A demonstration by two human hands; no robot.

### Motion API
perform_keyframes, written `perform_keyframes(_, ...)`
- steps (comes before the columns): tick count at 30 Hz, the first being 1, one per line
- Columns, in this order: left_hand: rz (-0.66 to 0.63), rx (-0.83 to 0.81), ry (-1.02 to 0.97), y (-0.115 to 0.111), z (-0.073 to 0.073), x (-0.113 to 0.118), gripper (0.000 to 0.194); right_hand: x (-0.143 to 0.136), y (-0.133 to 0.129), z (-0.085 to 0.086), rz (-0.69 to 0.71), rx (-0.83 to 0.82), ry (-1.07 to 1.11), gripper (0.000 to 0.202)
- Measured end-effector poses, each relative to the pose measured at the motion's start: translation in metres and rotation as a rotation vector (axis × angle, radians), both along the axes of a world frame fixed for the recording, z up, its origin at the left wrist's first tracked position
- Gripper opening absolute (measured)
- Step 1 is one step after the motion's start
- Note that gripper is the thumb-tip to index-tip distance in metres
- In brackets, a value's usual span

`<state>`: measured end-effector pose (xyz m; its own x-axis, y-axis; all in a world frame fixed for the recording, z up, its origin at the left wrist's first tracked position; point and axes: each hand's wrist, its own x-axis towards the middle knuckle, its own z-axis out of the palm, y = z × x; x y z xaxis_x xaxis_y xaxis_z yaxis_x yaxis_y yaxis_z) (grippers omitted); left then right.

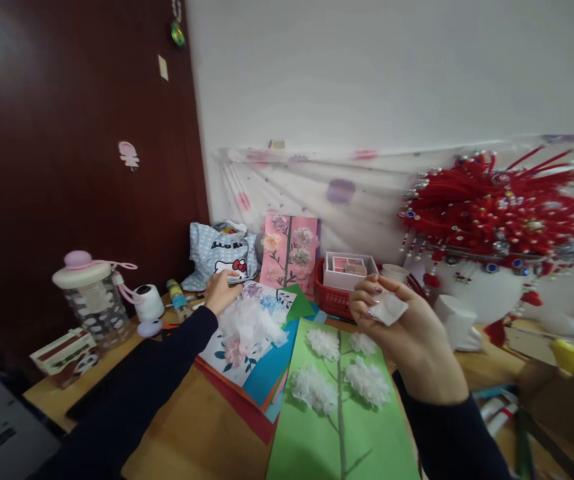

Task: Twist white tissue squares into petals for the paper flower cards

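My right hand (411, 333) is raised over the right edge of a green sheet (307, 440), its curled fingers closed on a small piece of white tissue paper (389, 309). The green sheet bears a drawn dark stem and several fluffy white paper blossoms (315, 389). My left hand (221, 291) reaches out just behind a loose heap of white tissue paper (251, 323), with thumb and fingers apart and nothing visible between them. Under the heap lie a white sheet with printed flowers (237, 360) and coloured paper sheets (267, 378).
A checked bag (201, 250) and a pink flower picture (273, 263) stand at the back. Beside them is a red basket (334, 301) holding a white box (349, 277). A clear bottle (91, 307) stands left; a red beaded headdress (497, 207) is at right.
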<state>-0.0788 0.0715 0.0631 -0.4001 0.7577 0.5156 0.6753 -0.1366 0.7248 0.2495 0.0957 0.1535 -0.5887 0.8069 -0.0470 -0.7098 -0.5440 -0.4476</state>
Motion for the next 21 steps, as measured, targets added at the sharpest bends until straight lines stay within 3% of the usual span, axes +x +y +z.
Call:
perform_keyframes(2, 0.077, 0.042, 0.011, 0.001, 0.018, 0.027, 0.024, -0.004, 0.0, -0.003, 0.031, 0.041, -0.042, 0.013)
perform_keyframes(5, 0.042, 0.116, 0.045, -0.007, 0.047, 0.075, 0.029, -0.009, 0.001, -0.001, 0.04, 0.07, -0.098, 0.009)
perform_keyframes(7, -0.064, 0.143, 0.076, -0.016, 0.064, 0.103, 0.023, -0.014, 0.003, 0.003, 0.021, 0.079, -0.128, 0.014)
perform_keyframes(10, -0.342, 0.136, 0.083, -0.026, 0.081, 0.132, 0.007, -0.027, 0.008, 0.014, -0.002, 0.101, -0.165, 0.025)
perform_keyframes(12, -0.444, 0.129, 0.034, -0.024, 0.085, 0.142, 0.007, -0.039, 0.011, 0.021, -0.014, 0.13, -0.183, 0.031)
perform_keyframes(15, -0.434, 0.12, -0.054, -0.013, 0.085, 0.146, 0.011, -0.058, 0.016, 0.028, -0.045, 0.181, -0.185, 0.029)
perform_keyframes(21, -0.46, 0.133, -0.24, 0.011, 0.086, 0.13, 0.005, -0.085, 0.029, 0.02, -0.079, 0.224, -0.13, 0.02)
